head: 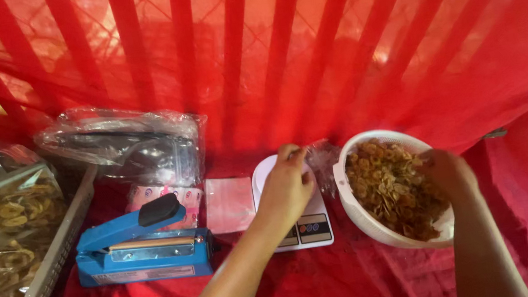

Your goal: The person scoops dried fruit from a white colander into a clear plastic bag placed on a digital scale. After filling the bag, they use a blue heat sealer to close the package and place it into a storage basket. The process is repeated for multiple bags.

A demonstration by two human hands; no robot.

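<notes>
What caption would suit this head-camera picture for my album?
Left hand holds a clear bag over a white scale; right hand reaches into a white bowl of chips, blue heat sealer nearby.

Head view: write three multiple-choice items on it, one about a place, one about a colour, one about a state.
1. Where does the bag sealer lie?
A. Left of the scale
B. Inside the bowl
C. Right of the bowl

2. What colour is the cloth under everything?
A. Green
B. Red
C. White

3. What is the state of the bowl?
A. Empty
B. Upside down
C. Holding dried chips

Answers:
1 A, the blue sealer sits left of the white scale.
2 B, red cloth covers the whole surface.
3 C, brown chips fill the white bowl, with the right hand in it, while the left hand holds a clear bag over the scale.
</notes>
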